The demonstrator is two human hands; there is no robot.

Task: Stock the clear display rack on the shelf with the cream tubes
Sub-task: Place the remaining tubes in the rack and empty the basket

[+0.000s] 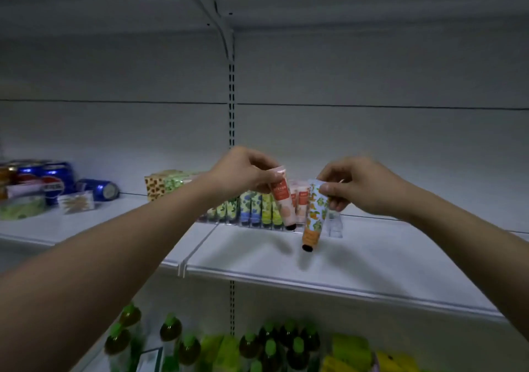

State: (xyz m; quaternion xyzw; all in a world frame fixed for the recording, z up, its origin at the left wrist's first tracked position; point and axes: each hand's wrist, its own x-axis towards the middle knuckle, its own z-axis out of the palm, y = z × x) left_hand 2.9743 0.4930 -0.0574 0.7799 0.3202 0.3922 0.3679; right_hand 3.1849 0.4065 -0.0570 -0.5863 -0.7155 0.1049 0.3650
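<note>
Holding a peach-pink cream tube (282, 200) pinched in my left hand (243, 171) and an orange-flowered blue tube (315, 214) in my right hand (360, 185), I'd lower each cap-down into the clear plastic display rack (335, 225), whose rightmost slots seem free.

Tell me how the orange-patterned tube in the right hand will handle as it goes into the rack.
The orange-patterned tube hangs cap-down from the right hand, pinched at its flat crimp, so it is probably light. Its narrow black cap suggests it may tip unless the clear rack supports it.
</note>
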